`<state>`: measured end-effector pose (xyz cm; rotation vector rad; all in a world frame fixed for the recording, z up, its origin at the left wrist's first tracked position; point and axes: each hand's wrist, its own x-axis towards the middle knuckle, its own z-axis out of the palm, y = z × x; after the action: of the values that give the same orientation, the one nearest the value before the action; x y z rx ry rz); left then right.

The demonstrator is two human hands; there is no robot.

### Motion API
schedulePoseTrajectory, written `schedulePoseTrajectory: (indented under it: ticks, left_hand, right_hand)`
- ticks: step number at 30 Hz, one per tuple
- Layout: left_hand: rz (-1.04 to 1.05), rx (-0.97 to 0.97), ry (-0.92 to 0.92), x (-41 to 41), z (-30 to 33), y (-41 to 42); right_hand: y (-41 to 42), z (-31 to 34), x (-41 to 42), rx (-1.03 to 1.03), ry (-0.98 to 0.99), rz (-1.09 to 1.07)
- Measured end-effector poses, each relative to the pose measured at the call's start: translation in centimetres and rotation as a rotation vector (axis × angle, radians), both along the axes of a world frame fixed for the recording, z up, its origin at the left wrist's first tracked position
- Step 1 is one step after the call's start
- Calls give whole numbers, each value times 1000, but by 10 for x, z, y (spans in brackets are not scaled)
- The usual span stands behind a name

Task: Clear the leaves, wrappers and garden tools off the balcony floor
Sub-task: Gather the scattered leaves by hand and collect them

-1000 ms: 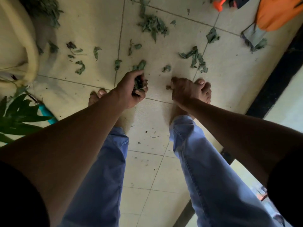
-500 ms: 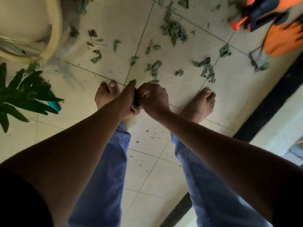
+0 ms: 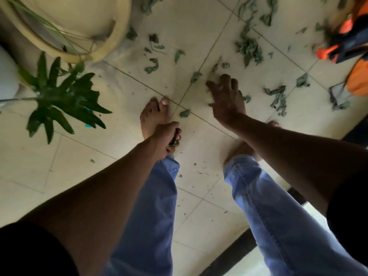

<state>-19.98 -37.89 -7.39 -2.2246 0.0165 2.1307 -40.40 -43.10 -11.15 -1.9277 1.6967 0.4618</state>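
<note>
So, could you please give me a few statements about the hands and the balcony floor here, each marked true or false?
1. The left hand holds a wad of leaves. True.
2. The right hand grips a pair of shears. False: its fingers are spread over the floor tiles, reaching toward scattered leaves.
3. Loose leaves lie on the tiles. True.
4. The person wears shoes. False: the left foot is bare.
5. The orange-and-dark tool lies at the lower left. False: it sits at the upper right.
</note>
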Motion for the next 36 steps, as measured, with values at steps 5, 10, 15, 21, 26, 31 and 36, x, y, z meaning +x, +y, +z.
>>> schedulePoseTrajectory:
  ticks: [5,10,15,21,26,31,36]
  left_hand:
    - [-788,-638,-401,12,-22,-2]
    - [-134,-237,30,21,-6,-4]
    - [223,-193,62,27,-5,-7]
    - [424,-128,215,44,-2,-3]
    - [372,-48,153,57,-7,-3]
    - [354,-10,68,56,-7,-10]
    - [298,-31,72,55,-10,-12]
  right_hand:
    - [-6,-11,6,6,-81,-27]
    - [-3,9,38,42,-318,-351]
    - [24,58,101,37,-579,-323]
    - [39,78,120,64,-562,-113]
    - [42,70,103,71,-808,-147]
    - [27,19,75,-26,-291,15]
    - [15,-13,76,76,-172,233]
